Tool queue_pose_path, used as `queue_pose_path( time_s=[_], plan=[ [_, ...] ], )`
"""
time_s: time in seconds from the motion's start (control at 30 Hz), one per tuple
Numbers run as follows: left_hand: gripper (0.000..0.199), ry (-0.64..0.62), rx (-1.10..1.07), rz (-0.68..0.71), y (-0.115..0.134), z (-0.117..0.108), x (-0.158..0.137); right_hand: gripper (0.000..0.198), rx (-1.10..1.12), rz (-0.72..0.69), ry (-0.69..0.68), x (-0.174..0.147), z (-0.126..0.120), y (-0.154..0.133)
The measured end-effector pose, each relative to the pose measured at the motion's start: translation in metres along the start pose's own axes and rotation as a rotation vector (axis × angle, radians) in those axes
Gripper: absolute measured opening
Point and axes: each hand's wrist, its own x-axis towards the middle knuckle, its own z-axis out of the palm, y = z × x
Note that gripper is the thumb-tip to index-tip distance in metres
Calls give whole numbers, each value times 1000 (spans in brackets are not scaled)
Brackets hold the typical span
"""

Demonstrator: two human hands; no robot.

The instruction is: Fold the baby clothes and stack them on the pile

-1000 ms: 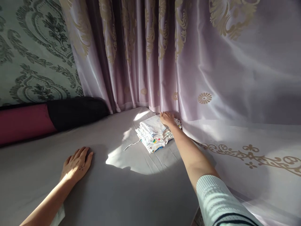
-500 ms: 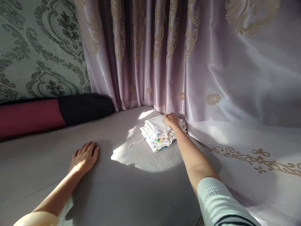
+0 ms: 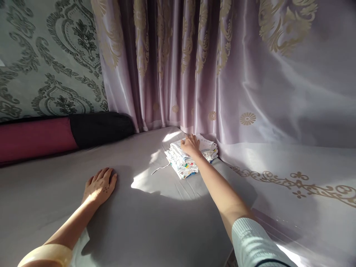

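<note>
A stack of folded white cloths (image 3: 180, 163) with coloured prints lies at the far corner of the grey-sheeted bed (image 3: 155, 222). On top of the stack rests my right hand (image 3: 191, 145), its fingers spread a little over the upper cloth. A thin white string (image 3: 160, 169) trails from the stack's left side onto the sheet. My left hand (image 3: 100, 185) lies flat on the bed to the left, fingers stretched out, holding nothing.
A long maroon and black bolster (image 3: 102, 128) runs along the patterned wall (image 3: 69, 55) at the left. Shiny mauve curtains (image 3: 230, 85) hang behind the stack and along the right, their lower part reaching beside the bed. Sunlight patches fall on the sheet.
My right hand has slid to the left across the top of the stack. My left hand stays in place. The view has shifted slightly.
</note>
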Motion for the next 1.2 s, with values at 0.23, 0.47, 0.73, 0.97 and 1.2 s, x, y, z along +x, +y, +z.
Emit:
queue_pose_path(
  time_s=[0.23, 0.47, 0.73, 0.97, 1.2],
  plan=[
    [52, 17, -21, 9, -2, 1, 0, 58, 23, -48, -54, -20, 9, -21],
    [55, 5, -6, 14, -1, 0, -1, 57, 25, -53, -23, -26, 21, -17],
    [54, 30, 17, 49, -2, 1, -2, 56, 5, -49, -20, -27, 19, -18],
    [52, 52, 36, 50, -1, 2, -2, 49, -50, -94, 54, -37, 16, -30],
    [45, 101, 27, 68, 0, -1, -5, 37, -68, -412, 76, -92, 21, -76]
  ],
)
